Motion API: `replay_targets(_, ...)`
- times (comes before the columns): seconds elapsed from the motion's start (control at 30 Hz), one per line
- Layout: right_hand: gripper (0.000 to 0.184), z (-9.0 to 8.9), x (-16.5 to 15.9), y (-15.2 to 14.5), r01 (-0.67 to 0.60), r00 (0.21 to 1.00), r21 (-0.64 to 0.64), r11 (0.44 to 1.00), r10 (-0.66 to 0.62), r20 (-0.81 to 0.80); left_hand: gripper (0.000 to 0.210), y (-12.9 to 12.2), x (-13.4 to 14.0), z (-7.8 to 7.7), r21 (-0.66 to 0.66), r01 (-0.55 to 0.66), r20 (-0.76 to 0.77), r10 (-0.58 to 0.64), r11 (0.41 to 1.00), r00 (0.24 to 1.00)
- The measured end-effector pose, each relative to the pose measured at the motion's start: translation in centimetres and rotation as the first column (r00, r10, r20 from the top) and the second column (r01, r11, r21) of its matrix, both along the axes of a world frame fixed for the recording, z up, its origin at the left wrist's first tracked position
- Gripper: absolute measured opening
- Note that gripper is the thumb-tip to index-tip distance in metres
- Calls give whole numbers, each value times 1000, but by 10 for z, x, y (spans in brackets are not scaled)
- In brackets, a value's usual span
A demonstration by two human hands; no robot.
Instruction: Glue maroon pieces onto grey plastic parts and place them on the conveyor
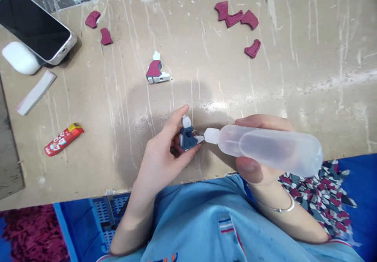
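My left hand [165,148] is closed round a small navy and white plastic figure part [188,138], thumb below it and a finger above. A translucent squeeze bottle [271,146] lies tilted in my right hand [251,167], its white nozzle pointing left. The nozzle's thin tip meets or nearly meets the part's right side; I cannot tell whether they touch. Clear liquid appears to be inside the bottle. Farther back on the table stands or lies a similar piece with a maroon panel [154,69] on white and navy.
Loose maroon pieces [250,19] lie at the back right, and two more maroon pieces [106,36] at the back left. A phone [38,26], a white case [21,57], a pale strip [35,93] and a red-yellow packet [64,139] are on the left. Blue bins [82,230] with parts sit below the table edge.
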State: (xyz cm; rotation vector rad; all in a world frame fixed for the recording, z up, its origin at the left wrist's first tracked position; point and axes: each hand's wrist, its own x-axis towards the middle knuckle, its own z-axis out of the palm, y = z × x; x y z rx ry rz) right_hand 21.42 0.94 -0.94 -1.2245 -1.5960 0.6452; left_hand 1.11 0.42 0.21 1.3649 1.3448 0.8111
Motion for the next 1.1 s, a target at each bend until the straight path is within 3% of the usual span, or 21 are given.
replay_targets(0.13, 38, -2, -2, 0, 92, 996, 119, 989, -92, -5, 72, 0, -1, 0, -5, -11, -20, 11, 1000, 1000)
replay_targets(0.27, 43, -7, -5, -4, 164, 984, 55, 985, -160, -79, 73, -1, 0, -1, -21, -15, -5, 15, 1000, 1000)
replay_targets(0.37, 46, -6, 3, -1, 154, 930, -115, 981, -183, -320, 71, -2, -1, -4, -39, -14, 4, 14, 999, 1000)
replay_targets(0.47, 44, -4, 33, 15, -166, 726, -369, 914, -140, -674, 68, -3, -2, -9, -34, -24, 18, 25, 999, 1000)
replay_targets(0.53, 37, -4, 61, 27, -367, 529, -387, 846, -153, -835, 67, -3, -3, -11, -34, -36, 16, 36, 999, 999)
replay_targets(0.63, 45, -7, 95, 37, -412, 261, -328, 850, -235, -936, 65, -4, -2, -8, -95, -53, -36, 50, 994, 998)
replay_targets(0.67, 46, -7, 100, 36, -401, 233, -309, 862, -231, -945, 64, -4, -2, -5, -123, -63, -55, 56, 990, 997)
replay_targets(0.73, 52, -6, 101, 30, -377, 321, -299, 876, -180, -930, 62, -4, 0, 0, -169, -78, -82, 65, 983, 994)
replay_targets(0.83, 77, 2, 84, 21, -305, 706, -358, 883, -43, -707, 62, -2, 2, 4, -204, -81, -94, 62, 976, 994)
replay_targets(0.9, 65, 7, 70, 25, -168, 958, -359, 918, 66, -280, 64, -1, 2, 5, -214, -76, -99, 55, 974, 993)
replay_targets(0.93, 51, 10, 65, 33, -99, 995, -318, 943, 90, -45, 65, -1, 2, 4, -214, -71, -103, 50, 974, 993)
replay_targets(0.97, 42, 11, 60, 43, -37, 979, -256, 966, 86, 186, 65, 0, 1, 4, -210, -65, -107, 43, 976, 993)
replay_targets(1.03, 44, 11, 57, 72, 8, 899, -165, 986, 65, 434, 66, 0, 0, 2, -197, -52, -119, 28, 979, 992)
replay_targets(1.1, 51, 9, 57, 103, -9, 710, -98, 995, 75, 700, 65, -1, -1, 1, -182, -44, -130, 20, 982, 991)
